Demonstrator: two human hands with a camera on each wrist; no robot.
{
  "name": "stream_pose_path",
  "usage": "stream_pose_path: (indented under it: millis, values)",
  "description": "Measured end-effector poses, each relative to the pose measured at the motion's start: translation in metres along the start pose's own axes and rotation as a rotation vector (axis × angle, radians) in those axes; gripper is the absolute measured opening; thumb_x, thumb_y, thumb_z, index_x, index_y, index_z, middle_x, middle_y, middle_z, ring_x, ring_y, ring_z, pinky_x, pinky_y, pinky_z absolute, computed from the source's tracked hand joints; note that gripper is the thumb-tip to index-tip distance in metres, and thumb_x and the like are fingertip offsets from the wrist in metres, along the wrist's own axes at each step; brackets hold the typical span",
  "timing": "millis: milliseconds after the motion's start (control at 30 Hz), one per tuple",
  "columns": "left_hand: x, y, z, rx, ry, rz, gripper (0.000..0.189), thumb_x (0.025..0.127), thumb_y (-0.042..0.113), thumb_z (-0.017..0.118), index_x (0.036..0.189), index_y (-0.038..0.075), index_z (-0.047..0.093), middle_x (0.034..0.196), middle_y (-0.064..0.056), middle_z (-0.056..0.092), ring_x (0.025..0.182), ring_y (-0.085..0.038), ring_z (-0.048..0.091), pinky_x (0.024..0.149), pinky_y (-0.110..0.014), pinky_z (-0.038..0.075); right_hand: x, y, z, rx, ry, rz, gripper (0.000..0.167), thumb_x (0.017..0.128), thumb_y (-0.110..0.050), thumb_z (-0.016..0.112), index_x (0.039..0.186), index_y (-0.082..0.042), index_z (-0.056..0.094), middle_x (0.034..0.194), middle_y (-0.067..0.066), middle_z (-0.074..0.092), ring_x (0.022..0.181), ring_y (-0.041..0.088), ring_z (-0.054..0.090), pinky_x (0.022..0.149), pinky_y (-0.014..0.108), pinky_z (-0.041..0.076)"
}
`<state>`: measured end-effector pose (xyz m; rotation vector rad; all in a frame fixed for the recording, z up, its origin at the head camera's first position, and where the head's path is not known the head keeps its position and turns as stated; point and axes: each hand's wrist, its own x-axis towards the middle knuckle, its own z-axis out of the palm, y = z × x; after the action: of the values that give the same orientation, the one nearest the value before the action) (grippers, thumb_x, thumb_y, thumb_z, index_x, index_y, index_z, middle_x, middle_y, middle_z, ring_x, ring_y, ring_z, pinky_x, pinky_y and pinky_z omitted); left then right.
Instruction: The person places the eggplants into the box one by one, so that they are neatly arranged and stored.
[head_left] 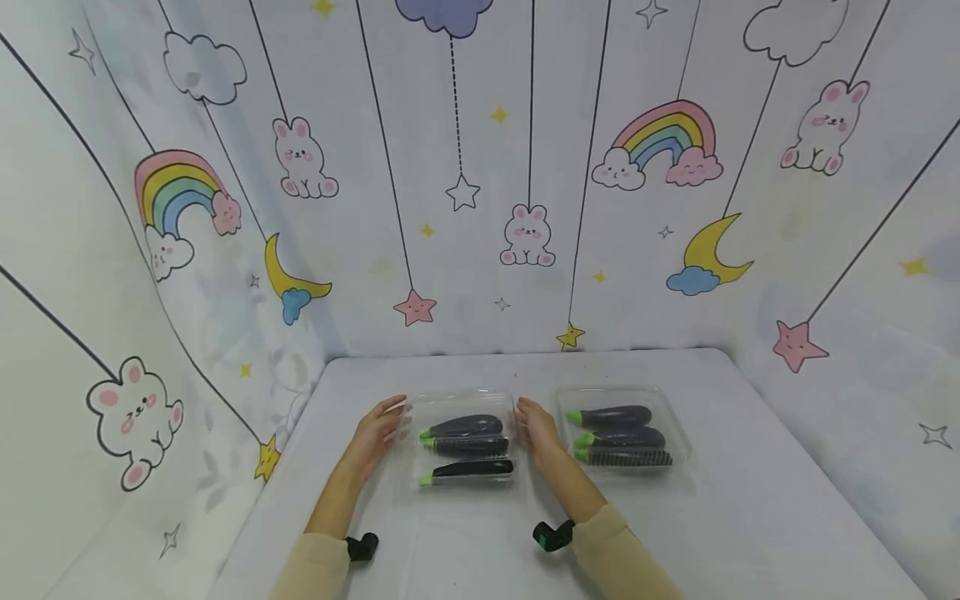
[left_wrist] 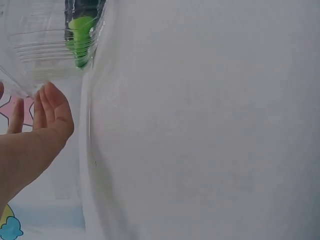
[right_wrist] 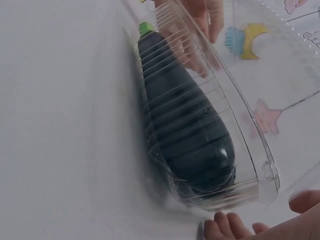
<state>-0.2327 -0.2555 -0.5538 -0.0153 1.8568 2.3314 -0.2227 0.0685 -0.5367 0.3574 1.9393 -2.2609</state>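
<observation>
A clear plastic box (head_left: 457, 402) holds three dark toy eggplants with green stem ends: an upper eggplant (head_left: 467, 427), a middle one (head_left: 471, 447) and a lower one (head_left: 474, 468). My left hand (head_left: 372, 437) is at its left side, fingers extended; in the left wrist view, the left hand's fingertips (left_wrist: 50, 92) are right at the box's clear edge. At the opposite side is my right hand (head_left: 542, 429), its fingers loosely bent. In the right wrist view, an eggplant (right_wrist: 182, 115) shows through the ribbed wall, and the right hand's fingertips (right_wrist: 225, 225) lie just below the box corner.
To the right stands a second clear box (head_left: 678, 429) with three more dark eggplants, close beside my right hand. White cloth covers the table (head_left: 750, 517). A white curtain (head_left: 480, 275) with cartoon rabbits, stars and rainbows surrounds its back and sides.
</observation>
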Motion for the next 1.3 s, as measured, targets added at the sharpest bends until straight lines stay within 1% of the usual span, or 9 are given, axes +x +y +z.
stream_pose_path:
  millis: [133, 300, 433, 533, 667, 800, 967, 1067, 1300]
  values:
    - [-0.007, 0.002, -0.002, 0.032, -0.029, 0.007, 0.053, 0.106, 0.008, 0.049, 0.158, 0.002, 0.038, 0.161, -0.022, 0.039, 0.133, -0.029, 0.051, 0.099, -0.034, 0.049, -0.009, -0.001, -0.001, -0.036, -0.014, 0.027, 0.061, 0.109, -0.03, 0.044, 0.158, 0.005, 0.036, 0.161, 0.032, 0.034, 0.152, 0.048, 0.027, 0.125, 0.059, 0.018]
    - [-0.017, 0.003, -0.002, 0.049, -0.072, 0.026, 0.057, 0.108, 0.008, 0.045, 0.161, -0.002, 0.028, 0.164, -0.028, 0.031, 0.145, -0.038, 0.041, 0.112, -0.046, 0.044, -0.022, -0.002, -0.002, -0.054, -0.035, 0.042, 0.061, 0.109, -0.031, 0.044, 0.156, 0.006, 0.037, 0.161, 0.032, 0.031, 0.153, 0.051, 0.021, 0.125, 0.061, 0.017]
    - [-0.028, 0.004, -0.001, 0.065, -0.061, 0.004, 0.055, 0.109, 0.008, 0.045, 0.16, -0.005, 0.03, 0.165, -0.027, 0.03, 0.146, -0.04, 0.036, 0.115, -0.051, 0.04, -0.031, 0.0, -0.005, -0.035, -0.034, 0.034, 0.06, 0.108, -0.029, 0.047, 0.154, 0.009, 0.039, 0.159, 0.032, 0.036, 0.149, 0.05, 0.03, 0.124, 0.059, 0.025]
    - [-0.038, 0.007, 0.0, 0.134, -0.03, -0.013, 0.052, 0.108, 0.008, 0.048, 0.157, -0.007, 0.035, 0.162, -0.027, 0.035, 0.143, -0.04, 0.041, 0.113, -0.05, 0.044, -0.037, 0.002, -0.008, -0.014, -0.036, 0.026, 0.058, 0.107, -0.026, 0.049, 0.151, 0.012, 0.042, 0.156, 0.033, 0.041, 0.144, 0.048, 0.04, 0.121, 0.056, 0.033]
    - [-0.05, 0.01, -0.002, 0.197, -0.016, -0.026, 0.054, 0.108, 0.009, 0.052, 0.158, -0.004, 0.036, 0.161, -0.025, 0.04, 0.141, -0.037, 0.046, 0.111, -0.05, 0.046, -0.047, 0.003, -0.012, -0.008, -0.05, 0.024, 0.057, 0.108, -0.025, 0.049, 0.151, 0.012, 0.042, 0.154, 0.032, 0.046, 0.14, 0.045, 0.048, 0.118, 0.054, 0.038]
    - [-0.06, 0.013, -0.003, 0.202, -0.026, -0.038, 0.058, 0.106, 0.012, 0.057, 0.158, -0.002, 0.036, 0.161, -0.024, 0.041, 0.138, -0.033, 0.049, 0.109, -0.05, 0.049, -0.059, 0.001, -0.014, -0.02, -0.069, -0.011, 0.054, 0.109, -0.018, 0.049, 0.151, 0.013, 0.04, 0.152, 0.032, 0.048, 0.138, 0.044, 0.05, 0.117, 0.054, 0.04]
    - [-0.077, 0.011, -0.003, 0.182, -0.022, -0.081, 0.059, 0.104, 0.01, 0.061, 0.156, -0.006, 0.039, 0.159, -0.028, 0.042, 0.13, -0.03, 0.057, 0.106, -0.05, 0.052, -0.074, 0.001, -0.014, -0.203, -0.048, -0.125, 0.047, 0.106, -0.009, 0.056, 0.143, 0.018, 0.047, 0.137, 0.035, 0.059, 0.123, 0.043, 0.061, 0.104, 0.048, 0.053]
    - [-0.085, 0.009, -0.002, 0.155, -0.021, -0.096, 0.058, 0.103, 0.007, 0.061, 0.154, -0.009, 0.04, 0.157, -0.031, 0.041, 0.127, -0.032, 0.059, 0.104, -0.051, 0.054, -0.081, 0.001, -0.014, -0.281, -0.039, -0.159, 0.044, 0.104, -0.007, 0.059, 0.139, 0.019, 0.05, 0.128, 0.033, 0.064, 0.113, 0.04, 0.066, 0.094, 0.042, 0.058]
    - [-0.096, 0.003, 0.003, 0.119, -0.002, -0.103, 0.056, 0.101, 0.007, 0.065, 0.148, -0.015, 0.044, 0.151, -0.031, 0.048, 0.119, -0.028, 0.063, 0.1, -0.045, 0.057, -0.091, 0.007, -0.021, -0.256, -0.023, -0.148, 0.038, 0.098, 0.001, 0.06, 0.133, 0.017, 0.056, 0.114, 0.026, 0.071, 0.092, 0.026, 0.071, 0.083, 0.036, 0.062]
